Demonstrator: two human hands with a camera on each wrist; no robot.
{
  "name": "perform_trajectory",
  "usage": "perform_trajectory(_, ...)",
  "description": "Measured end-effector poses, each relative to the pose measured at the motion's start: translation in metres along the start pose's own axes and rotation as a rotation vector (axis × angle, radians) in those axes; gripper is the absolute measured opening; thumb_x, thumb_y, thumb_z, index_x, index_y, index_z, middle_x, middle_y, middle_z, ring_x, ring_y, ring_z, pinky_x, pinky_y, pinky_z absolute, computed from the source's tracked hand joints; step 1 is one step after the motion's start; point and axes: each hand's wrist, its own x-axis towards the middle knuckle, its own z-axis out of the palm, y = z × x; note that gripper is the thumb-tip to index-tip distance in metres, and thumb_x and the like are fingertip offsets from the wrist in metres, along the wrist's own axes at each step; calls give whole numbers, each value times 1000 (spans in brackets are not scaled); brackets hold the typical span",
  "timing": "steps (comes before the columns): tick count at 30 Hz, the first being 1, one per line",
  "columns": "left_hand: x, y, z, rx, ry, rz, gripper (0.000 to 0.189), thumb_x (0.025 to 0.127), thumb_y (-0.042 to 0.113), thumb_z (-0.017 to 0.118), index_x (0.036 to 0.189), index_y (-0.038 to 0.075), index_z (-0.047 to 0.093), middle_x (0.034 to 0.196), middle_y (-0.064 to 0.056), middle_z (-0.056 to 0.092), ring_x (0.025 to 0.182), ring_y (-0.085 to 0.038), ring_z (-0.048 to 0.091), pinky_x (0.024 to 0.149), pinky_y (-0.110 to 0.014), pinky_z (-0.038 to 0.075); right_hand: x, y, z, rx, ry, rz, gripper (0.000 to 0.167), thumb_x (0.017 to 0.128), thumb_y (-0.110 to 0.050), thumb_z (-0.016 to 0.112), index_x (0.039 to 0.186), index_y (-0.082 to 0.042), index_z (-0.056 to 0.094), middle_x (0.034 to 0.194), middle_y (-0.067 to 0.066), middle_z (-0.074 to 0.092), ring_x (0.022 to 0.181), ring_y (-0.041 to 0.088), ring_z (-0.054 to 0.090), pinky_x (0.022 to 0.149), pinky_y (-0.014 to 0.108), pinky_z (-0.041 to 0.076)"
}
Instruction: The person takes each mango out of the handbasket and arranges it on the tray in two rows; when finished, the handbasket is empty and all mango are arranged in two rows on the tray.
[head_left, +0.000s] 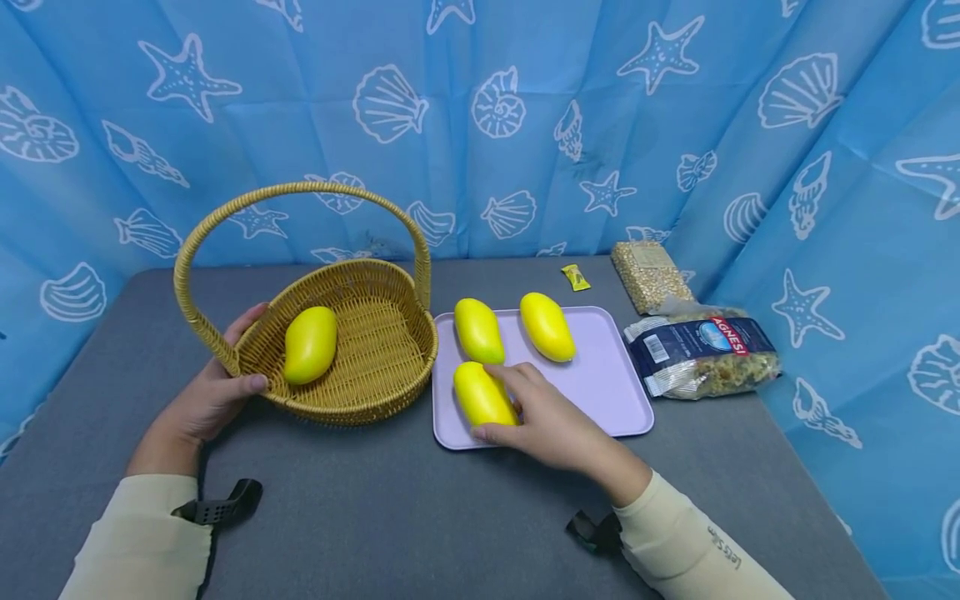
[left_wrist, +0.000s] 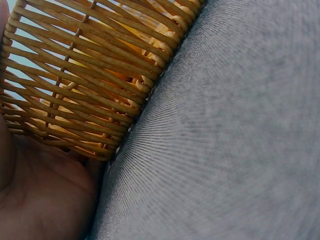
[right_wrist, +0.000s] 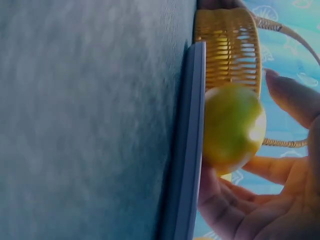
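Observation:
My left hand [head_left: 217, 387] grips the left side of a woven wicker basket [head_left: 390, 354], thumb over the rim near the handle's foot. In the left wrist view the palm lies against the basket's woven wall [left_wrist: 75, 65]. One yellow mango [head_left: 310, 346] lies inside the basket. My right hand [head_left: 551, 421] holds another mango [head_left: 482, 396] at the front left of a lilac tray [head_left: 600, 396], fingers and thumb on either side of it. The right wrist view shows this mango [right_wrist: 234, 127] low over the tray's edge. Two more mangoes, left [head_left: 479, 331] and right [head_left: 547, 327], lie behind on the tray.
A small yellow wrapped candy [head_left: 576, 277] lies behind the tray. To the right are a clear pack of grains [head_left: 651, 275] and a blue-labelled pasta bag [head_left: 701, 350], close to the tray's edge. A blue shell-patterned curtain [head_left: 480, 125] hangs behind the grey table [head_left: 390, 517].

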Motion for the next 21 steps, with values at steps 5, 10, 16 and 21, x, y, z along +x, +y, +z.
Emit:
perform_trajectory(5, 0, 0, 0, 2, 1, 0, 98, 102, -10, 64, 176, 26, 12, 177, -18, 14, 148, -23, 36, 107, -24, 42, -1, 3, -4, 18, -23, -29, 77, 102, -35, 79, 166, -9, 45, 143, 9, 55, 103, 19, 57, 89, 41, 52)
perform_trajectory(10, 0, 0, 0, 2, 3, 1, 98, 102, -10, 65, 176, 27, 13, 177, -17, 13, 148, -22, 36, 107, -24, 42, -1, 2, -3, 40, -8, -20, 79, 100, -34, 82, 165, -9, 46, 144, 8, 55, 103, 19, 58, 89, 41, 53)
perform_trajectory(16, 0, -2, 1, 7, -7, 26, 99, 100, -12, 65, 176, 25, 13, 176, -19, 16, 145, -19, 40, 107, -25, 43, 1, -1, 1, 33, 16, -16, 81, 98, -34, 85, 164, -9, 47, 142, 8, 56, 100, 20, 58, 86, 40, 53)
perform_trajectory(21, 0, -2, 1, -7, -11, 32, 98, 101, -11, 65, 176, 23, 13, 175, -18, 18, 145, -18, 42, 107, -26, 44, 2, 0, 3, 25, 30, -13, 81, 97, -35, 86, 164, -9, 48, 142, 9, 56, 100, 19, 58, 86, 40, 53)
